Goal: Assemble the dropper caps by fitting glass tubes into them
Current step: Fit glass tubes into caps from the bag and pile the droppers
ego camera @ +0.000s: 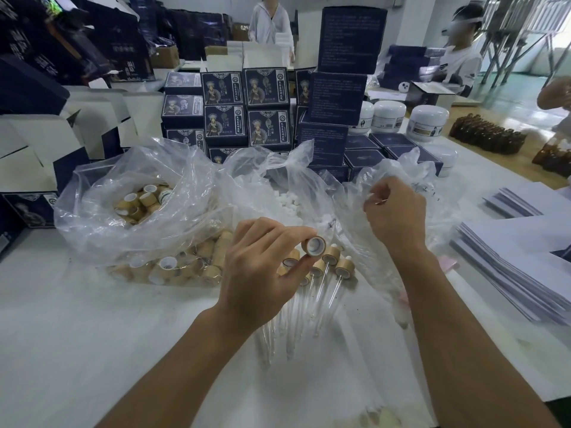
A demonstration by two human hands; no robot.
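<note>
My left hand [262, 267] pinches a bamboo dropper cap [314, 245] between thumb and fingertips, its white-lined opening turned toward me. My right hand [395, 214] is higher and to the right, fingers closed inside a clear plastic bag [386, 180] on a thin glass tube [375, 201] that barely shows. Several assembled droppers [324, 282], bamboo caps with glass tubes, lie in a row on the white table [92, 335] just under my left hand.
A clear bag of loose bamboo caps [145, 205] lies at the left, and a bag of white rubber bulbs [290, 202] in the middle. Dark blue boxes [247, 106] are stacked behind. Stacks of leaflets [519, 279] lie right; amber bottles [485, 137] and two people stand beyond.
</note>
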